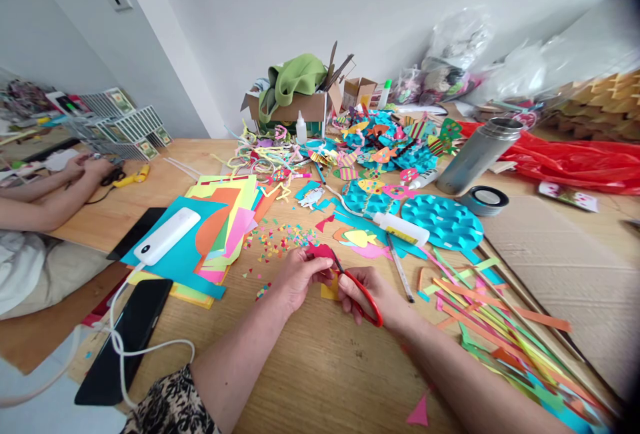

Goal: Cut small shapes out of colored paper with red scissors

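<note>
My left hand point(303, 277) pinches a small piece of red paper point(321, 251) between thumb and fingers. Red-handled scissors point(367, 297) are in my right hand point(364, 291), their blades up against the red paper. Under my hands lies a small yellow-orange paper piece point(329, 289) on the wooden table point(300, 367). Tiny coloured paper bits point(280, 239) are scattered just beyond my left hand. A yellow paper fish point(361, 239) lies past the scissors, near a white glue bottle point(401, 228) and a pen point(400, 267).
Coloured sheets point(233, 221) with a white power bank point(167, 236) lie left, above a black phone point(125, 341). Paper strips point(500, 314), cardboard point(565, 274) and a steel flask point(479, 156) are right. A box point(300, 111) stands behind. Another person's hands point(87, 167) are at far left.
</note>
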